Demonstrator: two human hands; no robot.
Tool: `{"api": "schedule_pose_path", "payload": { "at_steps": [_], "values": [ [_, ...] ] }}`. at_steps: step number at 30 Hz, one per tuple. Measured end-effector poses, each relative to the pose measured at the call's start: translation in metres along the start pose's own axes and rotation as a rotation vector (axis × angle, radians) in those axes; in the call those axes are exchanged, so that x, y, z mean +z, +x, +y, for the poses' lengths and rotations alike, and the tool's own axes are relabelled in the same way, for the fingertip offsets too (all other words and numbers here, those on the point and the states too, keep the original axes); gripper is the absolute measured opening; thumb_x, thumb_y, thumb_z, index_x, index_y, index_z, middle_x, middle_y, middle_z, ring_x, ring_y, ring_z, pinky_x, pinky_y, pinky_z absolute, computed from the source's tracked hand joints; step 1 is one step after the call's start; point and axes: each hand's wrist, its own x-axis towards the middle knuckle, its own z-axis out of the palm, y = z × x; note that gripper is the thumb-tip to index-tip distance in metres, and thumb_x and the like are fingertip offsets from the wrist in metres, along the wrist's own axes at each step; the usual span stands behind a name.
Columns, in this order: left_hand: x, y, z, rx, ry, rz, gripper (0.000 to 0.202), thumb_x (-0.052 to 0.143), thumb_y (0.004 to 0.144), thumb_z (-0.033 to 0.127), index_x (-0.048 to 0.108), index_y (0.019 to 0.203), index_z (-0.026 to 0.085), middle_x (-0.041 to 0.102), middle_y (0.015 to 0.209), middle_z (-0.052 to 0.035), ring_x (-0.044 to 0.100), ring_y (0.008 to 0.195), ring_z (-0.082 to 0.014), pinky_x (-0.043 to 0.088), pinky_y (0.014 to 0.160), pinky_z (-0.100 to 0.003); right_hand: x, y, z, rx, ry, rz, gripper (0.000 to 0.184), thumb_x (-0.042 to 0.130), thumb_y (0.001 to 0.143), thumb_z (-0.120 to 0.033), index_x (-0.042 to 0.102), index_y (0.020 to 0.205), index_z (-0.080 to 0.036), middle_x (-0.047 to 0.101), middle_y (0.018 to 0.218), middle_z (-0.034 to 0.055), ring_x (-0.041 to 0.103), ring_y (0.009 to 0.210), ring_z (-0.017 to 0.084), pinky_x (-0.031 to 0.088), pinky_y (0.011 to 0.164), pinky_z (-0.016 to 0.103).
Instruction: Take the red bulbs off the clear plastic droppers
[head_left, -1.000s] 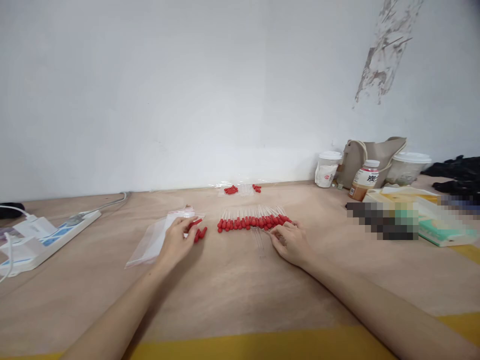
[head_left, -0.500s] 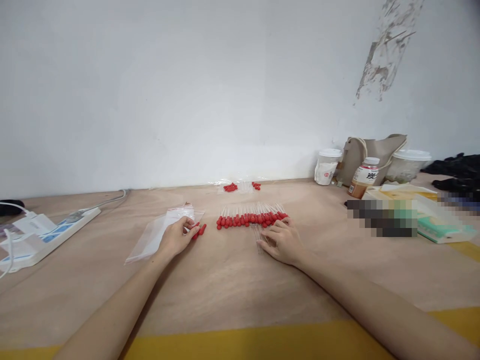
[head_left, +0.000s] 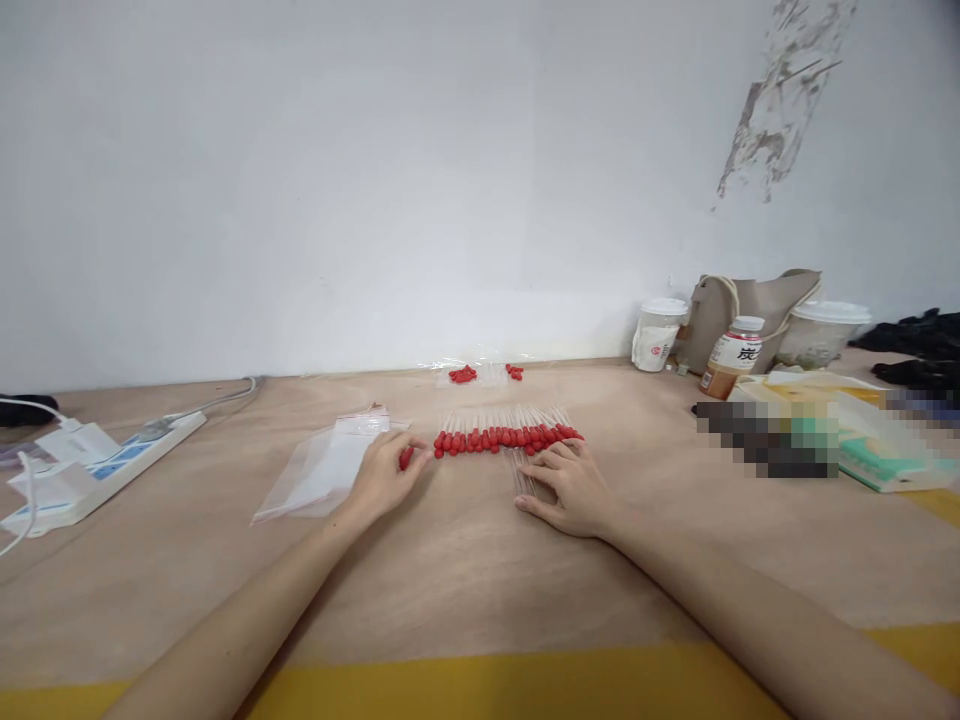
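Observation:
Several droppers with red rubber bulbs and thin clear stems lie in a row, their stems pointing toward the wall. My left hand is left of the row, palm down over the table. Its thumb and forefinger are apart, and a loose red bulb shows in the gap between them. My right hand rests at the row's right end with its fingers spread. Its fingertips touch or nearly touch the near bulbs and several clear thin tubes that point toward me; the palm hides part of them.
A clear zip bag with white paper lies left of my left hand. Two small red heaps on clear plastic are near the wall. At left is a power strip; at right stand a cup, a bottle and a bag.
My left hand has moved right, away from the zip bag, and now covers one of the loose red bulbs. My right hand has barely moved at the row's right end.

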Motion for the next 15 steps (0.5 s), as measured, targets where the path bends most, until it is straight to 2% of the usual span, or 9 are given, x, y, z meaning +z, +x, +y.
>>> {"api": "schedule_pose_path", "payload": {
  "at_steps": [4, 7, 11, 15],
  "values": [
    [0.019, 0.014, 0.034, 0.208, -0.002, -0.09, 0.014, 0.051, 0.079, 0.029, 0.061, 0.084, 0.021, 0.06, 0.087, -0.0031, 0.052, 0.086, -0.0195, 0.038, 0.079, -0.033, -0.002, 0.0, 0.002, -0.023, 0.007, -0.036, 0.041, 0.043, 0.081, -0.052, 0.06, 0.105, -0.025, 0.061, 0.097, 0.0059, 0.048, 0.093, 0.02, 0.023, 0.09, 0.041],
    [0.035, 0.03, 0.052, 0.277, 0.04, -0.098, 0.017, 0.053, 0.079, 0.029, 0.061, 0.092, 0.022, 0.06, 0.091, -0.0034, 0.051, 0.09, -0.0202, 0.037, 0.082, -0.035, -0.002, 0.001, 0.002, -0.03, 0.014, -0.048, 0.04, 0.041, 0.082, -0.051, 0.059, 0.106, -0.025, 0.061, 0.098, 0.0057, 0.048, 0.094, 0.02, 0.024, 0.089, 0.04],
    [0.059, 0.049, 0.062, 0.323, 0.045, -0.089, 0.021, 0.054, 0.079, 0.03, 0.061, 0.097, 0.021, 0.059, 0.095, -0.0048, 0.049, 0.095, -0.0215, 0.035, 0.083, -0.036, -0.001, 0.0, 0.002, -0.016, 0.03, -0.018, 0.043, 0.042, 0.082, -0.05, 0.055, 0.111, -0.023, 0.06, 0.099, 0.0068, 0.048, 0.094, 0.02, 0.026, 0.088, 0.04],
    [0.077, 0.059, 0.062, 0.368, 0.042, -0.066, 0.016, 0.054, 0.08, 0.029, 0.064, 0.088, 0.021, 0.061, 0.09, -0.0051, 0.051, 0.09, -0.0217, 0.035, 0.082, -0.038, 0.0, 0.0, 0.001, 0.015, 0.039, 0.041, 0.043, 0.044, 0.081, -0.05, 0.055, 0.11, -0.019, 0.06, 0.098, 0.0087, 0.049, 0.091, 0.021, 0.028, 0.085, 0.039]
  ]
}}
